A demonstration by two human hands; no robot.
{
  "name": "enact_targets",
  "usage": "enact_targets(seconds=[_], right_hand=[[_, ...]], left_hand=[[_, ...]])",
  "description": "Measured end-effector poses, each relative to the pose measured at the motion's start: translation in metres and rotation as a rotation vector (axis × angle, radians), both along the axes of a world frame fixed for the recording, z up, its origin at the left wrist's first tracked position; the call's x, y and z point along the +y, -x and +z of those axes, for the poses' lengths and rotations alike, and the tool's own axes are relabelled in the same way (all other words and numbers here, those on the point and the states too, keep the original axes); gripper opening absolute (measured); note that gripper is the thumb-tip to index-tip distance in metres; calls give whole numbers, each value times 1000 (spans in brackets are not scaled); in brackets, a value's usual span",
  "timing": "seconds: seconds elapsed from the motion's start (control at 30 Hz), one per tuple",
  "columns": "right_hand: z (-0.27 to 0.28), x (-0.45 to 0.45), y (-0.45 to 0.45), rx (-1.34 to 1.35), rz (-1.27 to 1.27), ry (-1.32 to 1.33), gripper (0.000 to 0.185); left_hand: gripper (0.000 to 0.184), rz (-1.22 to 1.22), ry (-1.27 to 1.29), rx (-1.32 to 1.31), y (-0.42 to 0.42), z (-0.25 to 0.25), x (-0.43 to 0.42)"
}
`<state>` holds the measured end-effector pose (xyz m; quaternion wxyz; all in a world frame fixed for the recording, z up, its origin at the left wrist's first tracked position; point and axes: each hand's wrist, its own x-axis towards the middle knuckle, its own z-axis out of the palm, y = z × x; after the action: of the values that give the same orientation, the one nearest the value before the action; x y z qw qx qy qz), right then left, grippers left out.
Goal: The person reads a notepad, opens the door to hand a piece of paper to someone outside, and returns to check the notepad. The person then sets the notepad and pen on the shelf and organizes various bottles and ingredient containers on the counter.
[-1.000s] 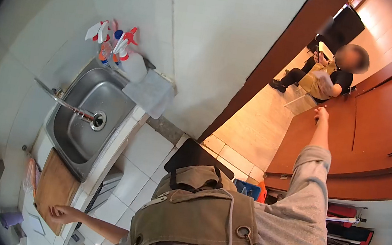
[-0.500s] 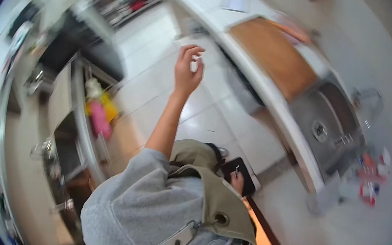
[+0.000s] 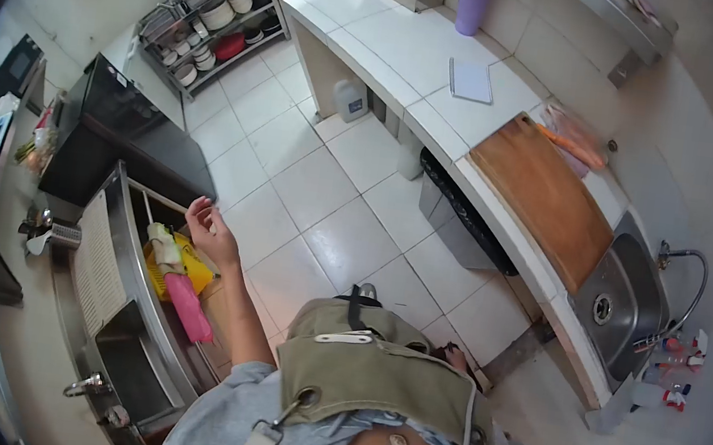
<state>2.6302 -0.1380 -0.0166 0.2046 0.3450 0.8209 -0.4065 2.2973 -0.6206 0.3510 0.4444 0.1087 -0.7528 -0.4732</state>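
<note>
My left hand (image 3: 212, 235) is raised out in front, fingers loosely curled and apart, with nothing in it. Below it and to its left, a yellow basket (image 3: 204, 273) stands by the steel sink unit, with a pink cloth (image 3: 187, 308) and a pale cloth (image 3: 164, 247) at it. Contact between the hand and these is not visible. My right hand (image 3: 453, 355) hangs low beside the olive apron (image 3: 372, 378), mostly hidden by it. What its fingers do, and whether they hold anything, cannot be made out.
A white-tiled counter (image 3: 380, 41) runs along the right, carrying a notebook (image 3: 471, 81), a purple tumbler (image 3: 473, 4), a wooden board (image 3: 539, 202) and a sink (image 3: 626, 294). A bin (image 3: 460, 223) stands underneath. At left are a dark fridge (image 3: 130, 130) and another sink (image 3: 136, 356).
My left hand has moved left and lower, towards the steel unit. My view has turned and become sharper. The black flat thing under my right hand is out of sight.
</note>
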Motion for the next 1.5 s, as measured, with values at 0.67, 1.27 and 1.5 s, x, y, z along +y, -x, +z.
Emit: enact_targets(seconds=[0.67,1.27,1.5], right_hand=[[348,-18,546,944,-405,-548,17],[281,-23,666,539,-592,-445,28],[311,-120,665,449,-961,-289,21]], left_hand=[[21,-175,-67,-323,213,-61,-80],[33,-1150,-4,-542,503,-52,115],[101,-1986,953,-78,521,-39,257]])
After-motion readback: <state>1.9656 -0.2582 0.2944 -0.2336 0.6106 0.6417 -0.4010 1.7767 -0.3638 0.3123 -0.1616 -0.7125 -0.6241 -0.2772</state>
